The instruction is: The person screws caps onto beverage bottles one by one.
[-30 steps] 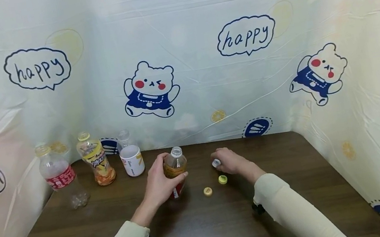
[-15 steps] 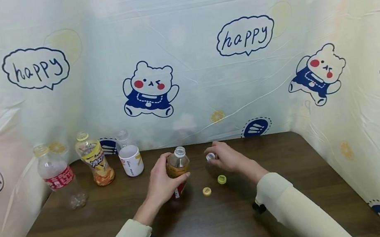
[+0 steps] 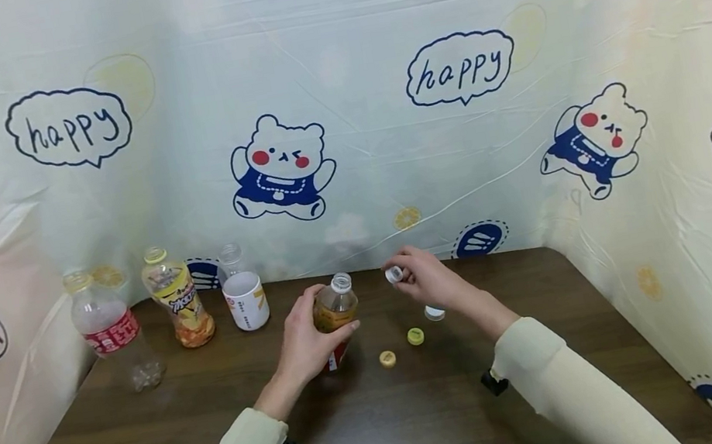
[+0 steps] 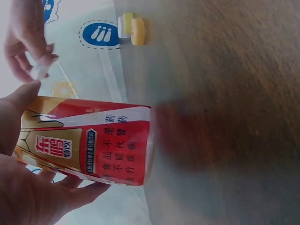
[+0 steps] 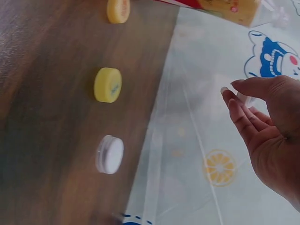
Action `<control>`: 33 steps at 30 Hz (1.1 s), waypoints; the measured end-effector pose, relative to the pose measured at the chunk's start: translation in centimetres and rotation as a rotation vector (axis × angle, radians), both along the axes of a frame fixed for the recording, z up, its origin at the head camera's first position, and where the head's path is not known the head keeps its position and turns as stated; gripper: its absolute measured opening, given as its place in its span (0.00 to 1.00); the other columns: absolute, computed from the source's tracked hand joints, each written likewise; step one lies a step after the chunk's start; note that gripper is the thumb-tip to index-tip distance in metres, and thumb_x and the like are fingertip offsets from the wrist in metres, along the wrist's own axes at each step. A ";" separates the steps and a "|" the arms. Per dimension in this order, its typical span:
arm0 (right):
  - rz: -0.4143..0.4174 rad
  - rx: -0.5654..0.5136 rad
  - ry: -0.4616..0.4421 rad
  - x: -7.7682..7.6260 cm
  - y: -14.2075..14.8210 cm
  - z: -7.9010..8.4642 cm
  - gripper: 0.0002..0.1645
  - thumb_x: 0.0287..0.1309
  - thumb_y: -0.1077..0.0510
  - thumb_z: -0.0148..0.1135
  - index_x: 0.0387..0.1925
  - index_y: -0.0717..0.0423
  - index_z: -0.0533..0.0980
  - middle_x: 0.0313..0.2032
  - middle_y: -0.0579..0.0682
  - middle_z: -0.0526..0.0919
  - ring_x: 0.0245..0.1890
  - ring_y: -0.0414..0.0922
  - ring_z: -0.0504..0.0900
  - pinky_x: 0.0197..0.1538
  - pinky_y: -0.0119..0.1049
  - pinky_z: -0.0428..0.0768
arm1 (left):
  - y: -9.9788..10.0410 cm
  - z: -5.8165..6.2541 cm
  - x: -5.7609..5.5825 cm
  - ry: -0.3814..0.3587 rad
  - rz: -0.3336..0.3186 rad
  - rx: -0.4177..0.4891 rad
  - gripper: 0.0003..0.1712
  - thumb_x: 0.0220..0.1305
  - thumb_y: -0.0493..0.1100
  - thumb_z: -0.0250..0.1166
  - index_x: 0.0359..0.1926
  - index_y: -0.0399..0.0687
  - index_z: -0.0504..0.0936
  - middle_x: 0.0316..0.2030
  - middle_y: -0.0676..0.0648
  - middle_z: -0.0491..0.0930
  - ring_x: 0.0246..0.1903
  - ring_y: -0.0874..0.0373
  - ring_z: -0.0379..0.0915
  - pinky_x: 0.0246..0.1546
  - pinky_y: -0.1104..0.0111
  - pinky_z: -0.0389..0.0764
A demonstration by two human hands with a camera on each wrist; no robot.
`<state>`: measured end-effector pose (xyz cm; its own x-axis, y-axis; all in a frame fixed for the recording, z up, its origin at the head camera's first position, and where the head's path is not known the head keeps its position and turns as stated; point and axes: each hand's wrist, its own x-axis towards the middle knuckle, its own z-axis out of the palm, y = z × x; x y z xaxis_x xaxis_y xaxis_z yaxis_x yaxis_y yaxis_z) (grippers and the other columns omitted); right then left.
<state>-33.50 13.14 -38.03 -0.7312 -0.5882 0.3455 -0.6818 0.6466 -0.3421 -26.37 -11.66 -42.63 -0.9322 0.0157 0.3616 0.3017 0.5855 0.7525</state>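
My left hand [image 3: 302, 345] grips a drink bottle with a red and gold label [image 4: 93, 138], its open neck pointing up in the head view. To the right of the bottle and about level with its mouth, my right hand [image 3: 432, 280] pinches a small white bottle cap [image 3: 395, 274] between thumb and fingers. On the table below lie an orange-yellow cap [image 3: 388, 359], a yellow-green cap [image 3: 415, 336] and a white cap [image 3: 435, 312], the last partly behind the right hand. The right wrist view shows these three caps in a row.
At the left stand a clear bottle with a red label [image 3: 113, 333], a bottle with a yellow label [image 3: 184, 302] and a bottle with a white label [image 3: 247, 301], all uncapped. A printed curtain [image 3: 356, 135] hangs behind the brown table [image 3: 378, 438].
My right hand has lifted the white cap up from the table, leaving another white cap in sight below. My left hand and the bottle have shifted slightly right.
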 end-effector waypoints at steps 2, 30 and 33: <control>0.005 0.001 -0.002 0.2 0.0 0.4 0.18 0.55 0.62 0.65 0.48 0.52 0.78 0.42 0.48 0.75 0.35 0.40 0.76 0.37 0.31 0.78 | 0.0 -0.2 -0.1 0.005 -0.002 0.009 0.41 0.44 0.57 0.75 0.58 0.59 0.66 0.49 0.50 0.72 0.48 0.54 0.71 0.47 0.53 0.76; 0.205 -0.088 -0.090 2.4 -0.8 4.7 0.12 0.62 0.48 0.58 0.45 0.44 0.77 0.30 0.43 0.79 0.26 0.38 0.74 0.29 0.33 0.76 | 1.7 -0.6 -0.5 0.008 -0.101 0.040 0.40 0.45 0.55 0.75 0.58 0.63 0.65 0.50 0.54 0.74 0.47 0.58 0.73 0.46 0.56 0.77; 0.213 -0.069 -0.090 2.4 -0.9 5.1 0.13 0.62 0.48 0.59 0.47 0.46 0.77 0.31 0.42 0.80 0.27 0.38 0.75 0.30 0.33 0.77 | 1.9 -0.6 -0.5 0.004 -0.109 0.034 0.41 0.45 0.55 0.75 0.60 0.64 0.65 0.51 0.54 0.73 0.48 0.58 0.73 0.46 0.56 0.77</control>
<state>-31.08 12.24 -32.97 -0.6230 -0.7093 0.3298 -0.7650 0.4646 -0.4459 -26.85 -9.80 -43.21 -0.9243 0.1044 0.3672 0.3651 0.5230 0.7702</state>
